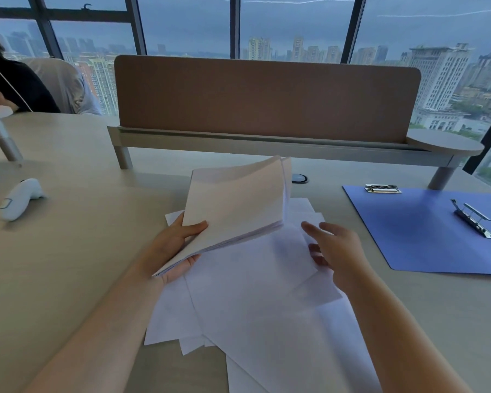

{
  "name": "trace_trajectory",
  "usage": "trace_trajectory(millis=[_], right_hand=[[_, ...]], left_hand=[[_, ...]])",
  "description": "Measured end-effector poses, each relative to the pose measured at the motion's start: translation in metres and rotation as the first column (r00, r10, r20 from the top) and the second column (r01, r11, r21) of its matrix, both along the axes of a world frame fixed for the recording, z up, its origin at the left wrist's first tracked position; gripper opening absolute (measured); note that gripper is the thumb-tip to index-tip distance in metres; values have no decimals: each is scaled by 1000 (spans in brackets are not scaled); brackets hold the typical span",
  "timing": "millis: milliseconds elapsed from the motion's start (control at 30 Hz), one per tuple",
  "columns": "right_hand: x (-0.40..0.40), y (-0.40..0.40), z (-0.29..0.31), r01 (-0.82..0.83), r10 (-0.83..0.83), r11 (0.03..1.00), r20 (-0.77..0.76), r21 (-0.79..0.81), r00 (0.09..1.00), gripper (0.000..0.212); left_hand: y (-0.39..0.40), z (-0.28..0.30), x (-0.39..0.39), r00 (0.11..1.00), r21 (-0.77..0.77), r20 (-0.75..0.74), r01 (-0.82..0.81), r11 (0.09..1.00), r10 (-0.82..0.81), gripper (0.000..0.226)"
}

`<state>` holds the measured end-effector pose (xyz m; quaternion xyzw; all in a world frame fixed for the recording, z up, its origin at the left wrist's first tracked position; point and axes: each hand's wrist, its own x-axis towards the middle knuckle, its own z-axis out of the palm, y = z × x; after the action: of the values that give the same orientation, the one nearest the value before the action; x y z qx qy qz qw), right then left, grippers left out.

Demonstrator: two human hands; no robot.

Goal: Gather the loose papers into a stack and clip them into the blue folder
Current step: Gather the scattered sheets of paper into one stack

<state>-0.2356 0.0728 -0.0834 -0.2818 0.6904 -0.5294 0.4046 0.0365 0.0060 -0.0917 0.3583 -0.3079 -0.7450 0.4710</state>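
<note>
My left hand (179, 245) grips a stack of white papers (236, 205) at its near left corner, thumb on top, and holds it tilted up above the desk. Several loose white sheets (267, 302) lie spread and overlapping on the desk beneath it. My right hand (332, 251) hovers over the right side of those sheets with fingers loosely spread, its lower fingers touching a sheet's edge. The blue folder (417, 231) lies open and flat at the right, with one metal clip (474, 219) in its middle and another (381, 188) at its top edge.
A brown divider panel (267, 100) on a raised shelf crosses the back of the desk (68, 251). A white handheld device (20, 198) lies at the left. A cable grommet (299, 178) sits behind the stack. Another person sits at the far left.
</note>
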Motion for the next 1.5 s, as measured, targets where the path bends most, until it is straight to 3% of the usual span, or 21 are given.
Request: trace_trajectory(millis=[100, 200, 267, 400, 500, 600, 700, 867, 1267, 1500], right_hand=[[-5, 4, 0, -44, 43, 999, 128, 4, 991, 67], [-4, 8, 1, -169, 166, 985, 153, 12, 974, 40], [0, 9, -1, -235, 233, 972, 68, 21, 970, 21], [5, 7, -9, -327, 338, 941, -224, 84, 914, 11], [2, 7, -10, -320, 324, 945, -298, 66, 898, 8], [-2, 7, -7, -265, 253, 964, -206, -34, 945, 7], [-6, 9, -3, -202, 194, 974, -84, -102, 977, 10], [-4, 8, -6, -157, 153, 980, -38, -121, 987, 10], [6, 12, -2, -199, 219, 960, 84, -195, 972, 13], [6, 7, -9, -210, 214, 969, 17, -133, 977, 23]], left_hand=[[-1, -1, 0, 1000, -13, 19, -4, 1000, 4, 31], [-1, -2, 1, 998, -32, 61, -4, 999, 6, 29], [-3, -4, 3, 991, -79, 129, -19, 997, 29, 30], [-2, -1, 1, 969, -131, 237, -44, 990, 75, 21], [-2, 0, 0, 943, -146, 278, -143, 979, 180, 16], [-4, -2, 8, 935, -117, 245, -232, 966, 255, 25], [-1, -2, 11, 906, -149, 308, -254, 956, 289, 17], [2, 1, 4, 893, -168, 313, -283, 944, 323, 28], [12, 3, -9, 942, -96, 252, -204, 974, 222, 26], [11, -3, -12, 877, -256, 402, -167, 952, 262, 26]])
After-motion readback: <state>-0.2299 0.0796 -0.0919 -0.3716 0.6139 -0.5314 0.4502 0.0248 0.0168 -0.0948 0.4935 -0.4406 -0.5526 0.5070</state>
